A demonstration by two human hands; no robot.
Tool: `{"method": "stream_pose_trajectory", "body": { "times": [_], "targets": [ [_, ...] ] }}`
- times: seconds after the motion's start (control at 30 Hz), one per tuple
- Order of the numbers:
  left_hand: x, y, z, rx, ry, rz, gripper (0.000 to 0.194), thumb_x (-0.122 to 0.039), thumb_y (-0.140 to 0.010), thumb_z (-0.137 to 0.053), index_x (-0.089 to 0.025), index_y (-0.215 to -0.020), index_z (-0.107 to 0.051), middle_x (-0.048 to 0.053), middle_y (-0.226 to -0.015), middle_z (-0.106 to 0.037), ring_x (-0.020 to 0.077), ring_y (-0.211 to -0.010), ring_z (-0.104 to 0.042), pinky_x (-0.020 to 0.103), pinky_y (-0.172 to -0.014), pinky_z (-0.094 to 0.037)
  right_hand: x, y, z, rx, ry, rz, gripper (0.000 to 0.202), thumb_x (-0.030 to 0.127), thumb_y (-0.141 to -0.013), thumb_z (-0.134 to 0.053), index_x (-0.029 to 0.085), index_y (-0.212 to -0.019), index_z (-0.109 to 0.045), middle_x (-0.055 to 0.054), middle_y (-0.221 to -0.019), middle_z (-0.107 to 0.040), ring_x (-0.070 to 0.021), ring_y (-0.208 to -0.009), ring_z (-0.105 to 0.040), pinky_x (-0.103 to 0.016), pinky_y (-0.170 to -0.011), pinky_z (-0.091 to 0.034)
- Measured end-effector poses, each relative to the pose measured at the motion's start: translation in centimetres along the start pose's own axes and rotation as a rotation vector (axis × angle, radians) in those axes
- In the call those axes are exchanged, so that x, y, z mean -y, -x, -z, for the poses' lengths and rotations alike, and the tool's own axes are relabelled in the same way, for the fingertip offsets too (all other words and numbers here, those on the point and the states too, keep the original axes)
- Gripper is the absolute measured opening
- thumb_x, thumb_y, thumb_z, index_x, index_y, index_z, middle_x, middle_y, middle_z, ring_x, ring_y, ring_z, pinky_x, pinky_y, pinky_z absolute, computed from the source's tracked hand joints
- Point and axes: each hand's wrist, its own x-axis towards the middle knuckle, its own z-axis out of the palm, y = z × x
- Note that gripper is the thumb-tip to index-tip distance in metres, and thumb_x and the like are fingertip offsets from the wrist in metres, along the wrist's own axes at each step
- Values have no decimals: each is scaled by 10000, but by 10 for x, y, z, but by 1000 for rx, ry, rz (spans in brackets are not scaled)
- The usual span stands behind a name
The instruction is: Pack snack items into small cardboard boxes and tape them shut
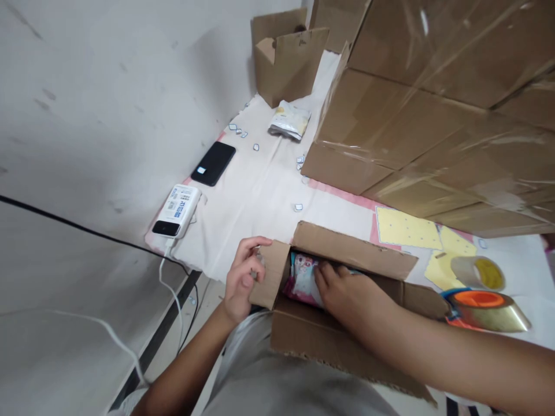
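An unsealed cardboard box (347, 338) stands at the near edge of the table, flaps spread outward. My left hand (246, 277) is curled at its left flap (273, 271), index finger along the upper corner. Inside the box lies a pink, white and teal plastic packet (304, 276) with a printed picture. My right hand (347, 289) reaches in from the right, fingers bent down onto this packet. The fingertips are partly hidden, and my right forearm covers part of the box.
Taped cartons (411, 133) are stacked at the right. A smaller open box (290, 69) and a white packet (289, 120) are at the back. A black phone (214, 163) and a cabled white power bank (177, 209) lie left. Tape rolls (489, 309) sit right.
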Motion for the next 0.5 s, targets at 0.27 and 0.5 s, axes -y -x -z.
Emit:
{"method": "stream_pose_trajectory", "body": {
  "times": [0.27,0.5],
  "targets": [
    [2,-1,0,17,12,-7,532,-614,-986,-378,-208,-676,-527,108,-1323,-552,286,-1116,-514,449,-949,-408,-11,28,-46,-59,-149,151,425,-72,-815,-541,70,-1165,-736,-218,-1233,-715,-326,-1158,-700,-359,-737,-656],
    [8,5,-1,-26,-4,51,524,-612,-973,-388,-214,-655,-508,122,-1322,-563,307,-1151,-523,486,-977,-421,-24,12,-52,83,-277,243,398,-16,-746,-699,106,-1122,-745,-202,-1183,-739,-286,-1051,-741,-365,-896,-605]
  ]
}}
